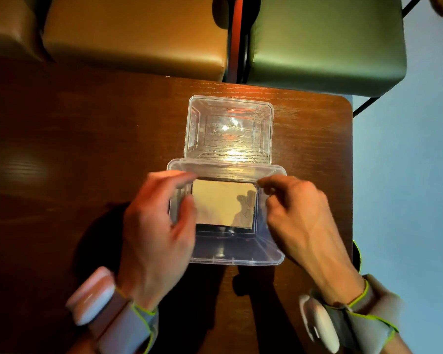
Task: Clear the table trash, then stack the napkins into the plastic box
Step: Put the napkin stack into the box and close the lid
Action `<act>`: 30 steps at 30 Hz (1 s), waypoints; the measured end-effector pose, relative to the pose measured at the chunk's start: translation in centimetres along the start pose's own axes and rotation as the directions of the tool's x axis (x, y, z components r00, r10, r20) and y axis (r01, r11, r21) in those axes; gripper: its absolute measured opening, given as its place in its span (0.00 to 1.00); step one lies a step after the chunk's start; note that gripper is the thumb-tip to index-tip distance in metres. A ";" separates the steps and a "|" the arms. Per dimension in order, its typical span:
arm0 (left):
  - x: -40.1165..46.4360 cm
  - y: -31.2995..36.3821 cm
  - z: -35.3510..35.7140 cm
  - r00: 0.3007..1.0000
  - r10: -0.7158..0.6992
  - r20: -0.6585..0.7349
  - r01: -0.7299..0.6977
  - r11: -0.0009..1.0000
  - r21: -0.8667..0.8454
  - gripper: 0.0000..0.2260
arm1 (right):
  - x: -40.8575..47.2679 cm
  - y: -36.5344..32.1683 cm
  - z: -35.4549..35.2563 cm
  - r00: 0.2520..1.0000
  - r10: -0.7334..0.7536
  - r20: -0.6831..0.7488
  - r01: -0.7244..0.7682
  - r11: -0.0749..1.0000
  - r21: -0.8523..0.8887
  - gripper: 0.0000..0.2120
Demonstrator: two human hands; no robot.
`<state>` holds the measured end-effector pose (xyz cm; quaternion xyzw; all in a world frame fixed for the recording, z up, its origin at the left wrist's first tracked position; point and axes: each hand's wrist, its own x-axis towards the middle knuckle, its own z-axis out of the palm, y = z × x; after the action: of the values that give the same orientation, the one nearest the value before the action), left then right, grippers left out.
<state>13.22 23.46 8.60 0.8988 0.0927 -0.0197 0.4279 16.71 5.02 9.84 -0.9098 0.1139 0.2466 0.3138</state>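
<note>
A clear plastic box (pixel 241 254) sits on the dark wooden table (pixel 87 129), its hinged lid (pixel 229 129) lying open flat behind it. Inside the box lies a tan napkin stack (pixel 220 200), squared against the far wall. My left hand (pixel 159 226) hovers over the box's left side with fingers spread and slightly blurred, fingertips near the napkin's left edge. My right hand (pixel 299 215) is at the box's right rim, thumb and forefinger close together by the napkin's far right corner. Whether they pinch the napkin I cannot tell.
A tan padded chair (pixel 136 34) and a green padded chair (pixel 325 42) stand behind the table's far edge. The table's right edge runs close to the box, with light blue floor (pixel 407 175) beyond. Both wrists wear grey bands with devices.
</note>
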 end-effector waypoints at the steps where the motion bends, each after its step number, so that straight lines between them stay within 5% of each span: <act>1: 0.1 -0.6 -0.6 0.999 0.005 -0.044 -0.006 1.000 -0.017 0.12 | 0.2 0.3 -0.3 0.998 -0.011 -0.064 0.012 1.000 0.016 0.17; 5: 2.9 -3.5 -2.3 0.979 -0.198 -0.047 0.189 0.969 -0.159 0.15 | 2.6 2.2 -1.6 0.965 0.011 -0.261 0.013 0.996 0.089 0.15; 9: 6.9 -6.0 -2.6 0.918 -0.385 0.094 0.396 0.880 -0.264 0.23 | 6.3 3.4 -2.2 0.962 0.074 -0.264 -0.019 0.979 0.204 0.15; 14: 11.4 -6.5 -1.2 0.898 -0.366 0.245 0.410 0.898 -0.161 0.29 | 12.3 3.1 -1.2 0.991 0.088 -0.099 -0.072 0.985 0.159 0.17; 17: 13.2 -6.6 0.4 0.862 -0.390 0.324 0.442 0.891 -0.103 0.23 | 15.2 2.9 -0.7 0.990 0.140 -0.035 -0.131 0.975 0.178 0.13; 21: 14.5 -7.1 2.4 0.852 -0.413 0.321 0.463 0.881 -0.096 0.20 | 17.0 2.4 -0.3 0.986 0.163 -0.018 -0.157 0.970 0.188 0.11; 25: 16.0 -8.0 3.6 0.824 -0.421 0.379 0.493 0.863 -0.111 0.32 | 17.7 1.9 -0.2 0.985 0.170 -0.013 -0.165 0.968 0.189 0.13; 30: 17.1 -8.6 4.2 0.813 -0.432 0.390 0.501 0.861 -0.092 0.31 | 18.3 1.6 -0.5 0.981 0.196 -0.003 -0.192 0.965 0.179 0.12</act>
<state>28.62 28.10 -2.61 0.7842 0.2334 -0.2780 0.5032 31.95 2.49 -0.17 -0.8650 0.2271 0.2556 0.3672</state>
